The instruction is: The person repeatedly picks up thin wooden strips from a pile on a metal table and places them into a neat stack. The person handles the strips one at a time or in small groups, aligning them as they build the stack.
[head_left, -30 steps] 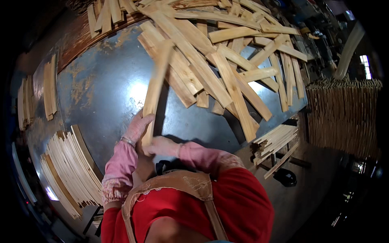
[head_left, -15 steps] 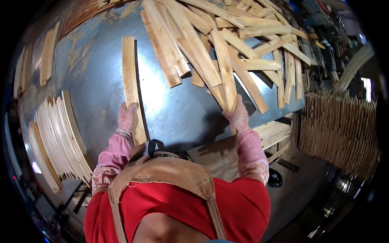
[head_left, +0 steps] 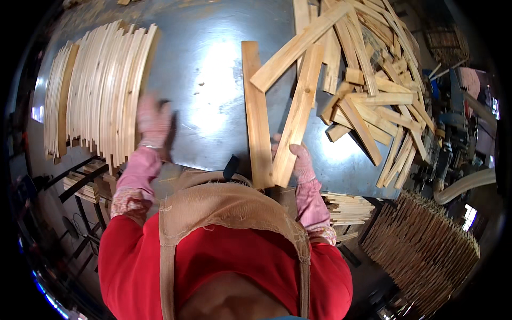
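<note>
My right hand (head_left: 302,163), in a pale glove, grips a wooden slat (head_left: 300,114) near its lower end, thumb on top. This slat tilts up to the right, its far end beneath another slat of the pile. Just left of it, a second slat (head_left: 257,122) lies almost straight away from me, its near end at the table edge. My left hand (head_left: 153,121), gloved and slightly blurred, is open with nothing in it. It is beside the right end of a row of slats standing on edge (head_left: 109,85), close to the nearest one; whether it touches is unclear.
A loose pile of slats (head_left: 373,101) covers the right side of the metal table (head_left: 208,144). More slats are stacked below the table edge (head_left: 346,209). On the right stands a large stack of rough wood strips (head_left: 421,250). A pale hose (head_left: 464,186) curves nearby.
My left hand has let go of the slat it held and is now beside the standing row. My right hand has drawn a slat nearer. The whole view has shifted.
</note>
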A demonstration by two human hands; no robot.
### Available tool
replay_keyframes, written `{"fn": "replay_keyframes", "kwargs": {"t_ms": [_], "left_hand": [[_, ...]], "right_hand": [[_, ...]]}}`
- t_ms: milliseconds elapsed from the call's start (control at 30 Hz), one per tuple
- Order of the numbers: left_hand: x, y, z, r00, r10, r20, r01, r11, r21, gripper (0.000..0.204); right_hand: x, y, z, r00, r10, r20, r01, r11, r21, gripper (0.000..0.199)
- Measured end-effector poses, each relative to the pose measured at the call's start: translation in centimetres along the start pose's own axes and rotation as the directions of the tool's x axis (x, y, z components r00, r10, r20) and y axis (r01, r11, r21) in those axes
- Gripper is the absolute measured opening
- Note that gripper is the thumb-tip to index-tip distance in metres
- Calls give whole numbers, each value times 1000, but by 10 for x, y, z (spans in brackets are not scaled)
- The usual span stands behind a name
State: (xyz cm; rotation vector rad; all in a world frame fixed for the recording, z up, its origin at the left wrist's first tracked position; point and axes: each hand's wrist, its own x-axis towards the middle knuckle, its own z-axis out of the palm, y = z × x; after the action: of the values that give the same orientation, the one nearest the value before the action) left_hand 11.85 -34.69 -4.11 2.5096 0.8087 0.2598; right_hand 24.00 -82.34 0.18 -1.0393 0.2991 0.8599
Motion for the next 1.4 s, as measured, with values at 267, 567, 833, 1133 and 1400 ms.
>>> {"fn": "replay_keyframes", "kwargs": {"t_ms": [267,567,833,1133,1400], "left_hand": [[5,193,-14,684,102,722,121,961,-251,72],[29,94,-33,847,-124,516,357,853,-380,56],[-20,-44,-79,987,-160,-2,143,880,453,88],[58,67,-29,975,200,96,-198,980,-21,78],[58,21,21,510,221,831,849,25,-527,72]], "right_hand": [[61,37,100,999,11,39,14,809,-588,55],[150,14,161,997,-64,43,73,622,-779,60],[409,-79,151,696,-528,-487,39,705,-708,74],[325,-37,200,793,-583,-180,319,647,-693,44],[198,80,228,824,-561,-77,-59,51,-997,74]]}}
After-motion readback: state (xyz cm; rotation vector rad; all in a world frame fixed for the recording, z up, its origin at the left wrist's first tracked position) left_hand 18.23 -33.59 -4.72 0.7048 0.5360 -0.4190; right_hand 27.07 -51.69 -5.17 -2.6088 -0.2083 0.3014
